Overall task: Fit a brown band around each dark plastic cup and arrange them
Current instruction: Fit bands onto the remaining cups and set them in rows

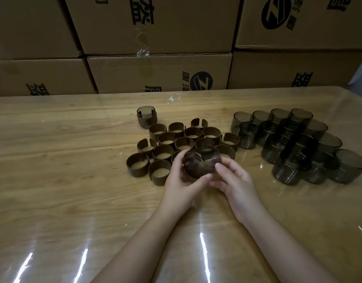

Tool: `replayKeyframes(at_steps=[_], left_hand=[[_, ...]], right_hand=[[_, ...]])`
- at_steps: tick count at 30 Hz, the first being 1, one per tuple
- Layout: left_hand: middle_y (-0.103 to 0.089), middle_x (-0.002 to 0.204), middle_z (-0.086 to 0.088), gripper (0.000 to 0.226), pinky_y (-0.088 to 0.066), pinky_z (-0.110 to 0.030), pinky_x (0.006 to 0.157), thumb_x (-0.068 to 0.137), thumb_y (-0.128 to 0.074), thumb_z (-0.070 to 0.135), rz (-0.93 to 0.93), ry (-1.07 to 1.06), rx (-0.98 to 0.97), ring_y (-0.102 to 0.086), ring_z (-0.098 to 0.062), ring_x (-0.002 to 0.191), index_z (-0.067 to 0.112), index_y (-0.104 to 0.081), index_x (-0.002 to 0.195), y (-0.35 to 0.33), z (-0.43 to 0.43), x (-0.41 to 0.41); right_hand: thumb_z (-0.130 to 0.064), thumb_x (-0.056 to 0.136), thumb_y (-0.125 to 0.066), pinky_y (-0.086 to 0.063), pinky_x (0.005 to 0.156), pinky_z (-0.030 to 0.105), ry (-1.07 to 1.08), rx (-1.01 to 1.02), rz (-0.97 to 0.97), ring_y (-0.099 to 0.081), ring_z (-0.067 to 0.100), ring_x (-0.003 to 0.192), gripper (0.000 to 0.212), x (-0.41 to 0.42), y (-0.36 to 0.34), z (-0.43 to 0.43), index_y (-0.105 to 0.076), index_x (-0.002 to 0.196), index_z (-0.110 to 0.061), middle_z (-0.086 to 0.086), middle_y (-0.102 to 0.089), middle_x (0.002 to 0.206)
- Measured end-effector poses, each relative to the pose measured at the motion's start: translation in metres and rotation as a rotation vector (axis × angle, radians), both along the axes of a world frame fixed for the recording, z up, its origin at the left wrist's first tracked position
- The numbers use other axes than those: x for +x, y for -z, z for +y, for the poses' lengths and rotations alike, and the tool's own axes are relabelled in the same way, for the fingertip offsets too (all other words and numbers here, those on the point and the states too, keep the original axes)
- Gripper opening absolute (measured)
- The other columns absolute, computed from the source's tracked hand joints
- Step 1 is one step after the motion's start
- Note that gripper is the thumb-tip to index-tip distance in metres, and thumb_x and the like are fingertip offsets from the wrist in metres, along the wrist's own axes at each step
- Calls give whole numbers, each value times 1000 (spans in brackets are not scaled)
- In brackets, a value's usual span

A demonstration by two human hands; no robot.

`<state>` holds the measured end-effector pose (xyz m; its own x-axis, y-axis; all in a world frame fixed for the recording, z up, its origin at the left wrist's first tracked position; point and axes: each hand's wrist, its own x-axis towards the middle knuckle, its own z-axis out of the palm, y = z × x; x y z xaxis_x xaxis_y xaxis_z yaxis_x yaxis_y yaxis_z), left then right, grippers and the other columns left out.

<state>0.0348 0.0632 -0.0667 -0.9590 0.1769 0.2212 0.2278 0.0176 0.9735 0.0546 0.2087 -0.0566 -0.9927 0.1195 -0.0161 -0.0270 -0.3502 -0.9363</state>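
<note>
A dark see-through cup [202, 160] lies tilted on its side above the table, with a brown band around it. My left hand [183, 180] grips it from the left and below. My right hand [235, 180] pinches its right side with thumb and fingers. Several loose brown bands [176, 144] stand in a cluster just behind my hands. One cup that wears a band [147, 117] stands upright at the back of that cluster. Several bare dark cups [294, 144] stand grouped to the right.
The wooden table [63, 180] is covered with a glossy clear sheet. Stacked cardboard boxes [159, 74] line its far edge. A small scrap of white tape [173, 99] lies near the back.
</note>
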Motion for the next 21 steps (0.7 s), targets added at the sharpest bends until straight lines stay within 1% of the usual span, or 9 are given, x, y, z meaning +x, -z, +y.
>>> replayKeyframes(at_steps=[3,7,9,11,13,16,18,19,21], left_hand=[[-55,127,9,69,-47,-14,89,71,-77,19,60,-56,18,-56,-2,117,39,-44,128,-4,0,4],[-54,132,8,77,-46,-21,98,66,-78,32,97,-89,21,-56,-4,119,48,-40,132,-5,-2,5],[-58,126,15,81,-48,-23,96,63,-78,38,90,-106,40,-56,-4,119,49,-38,132,-3,-2,3],[-61,118,23,78,-49,-20,89,60,-79,42,84,-136,49,-58,0,114,44,-42,129,-3,-2,0],[-64,114,21,68,-49,-20,88,61,-78,45,89,-138,53,-61,-2,110,39,-50,122,-2,-1,-2],[-65,114,19,53,-46,-15,89,68,-72,48,106,-115,43,-60,-2,111,43,-54,118,-2,-1,-2],[-62,118,17,51,-44,-13,90,73,-66,53,108,-85,19,-57,0,114,50,-49,121,-1,-2,-2],[-60,123,15,55,-44,-11,90,74,-65,55,102,-65,6,-56,2,116,51,-45,125,-1,-2,-1],[-53,128,18,63,-43,-10,92,73,-66,56,102,-20,-43,-53,4,118,55,-37,129,-1,-1,0]], right_hand=[[-12,92,-59,-54,65,22,42,100,-9,-70,15,86,20,0,2,-4,-67,110,-13,3,-74,97],[-10,90,-61,-54,61,21,37,129,-4,-69,15,78,17,-2,3,-5,-67,106,-11,5,-74,88],[-11,88,-62,-54,60,22,14,131,8,-68,14,72,25,-3,4,-5,-63,113,-12,3,-72,80],[-17,85,-62,-55,61,23,-25,162,48,-68,14,72,38,-3,4,-5,-57,122,-21,3,-72,79],[-18,88,-60,-55,65,24,-62,235,106,-69,15,79,43,-1,5,-6,-52,126,-37,3,-72,88],[-26,93,-55,-56,73,23,-81,363,175,-66,7,97,38,2,5,-9,-50,121,-52,-10,-66,107],[-39,92,-52,-54,82,22,-109,386,195,-61,1,108,35,4,5,-11,-47,125,-50,-13,-57,125],[-42,93,-51,-52,87,20,-127,372,198,-58,-2,113,36,4,5,-11,-45,128,-47,-14,-53,131],[-46,91,-50,-49,88,15,-141,294,166,-55,-6,117,40,5,5,-10,-43,131,-45,-16,-49,136]])
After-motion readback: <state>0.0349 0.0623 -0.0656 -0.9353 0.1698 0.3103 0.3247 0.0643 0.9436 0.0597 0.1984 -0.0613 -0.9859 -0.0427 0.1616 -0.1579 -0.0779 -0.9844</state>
